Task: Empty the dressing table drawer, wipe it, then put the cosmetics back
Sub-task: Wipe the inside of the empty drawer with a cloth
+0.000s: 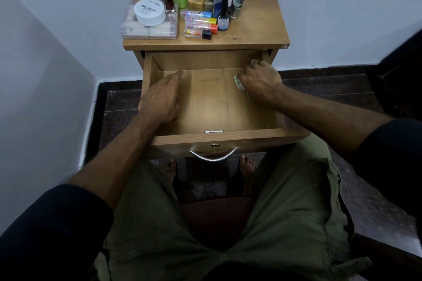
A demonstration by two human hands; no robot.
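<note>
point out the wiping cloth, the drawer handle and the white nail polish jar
wiping cloth (238,83), head view, on the pale edge showing left of the right hand
drawer handle (213,157), head view, on the middle of the metal bow
white nail polish jar (149,10), head view, on the printed lid

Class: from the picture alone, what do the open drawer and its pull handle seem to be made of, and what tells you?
Drawer: wood-look board, probably laminate, matt; printed-looking grain and uniform tan colour.
Pull handle: metal, polished or chromed; bright curved highlights.
</note>
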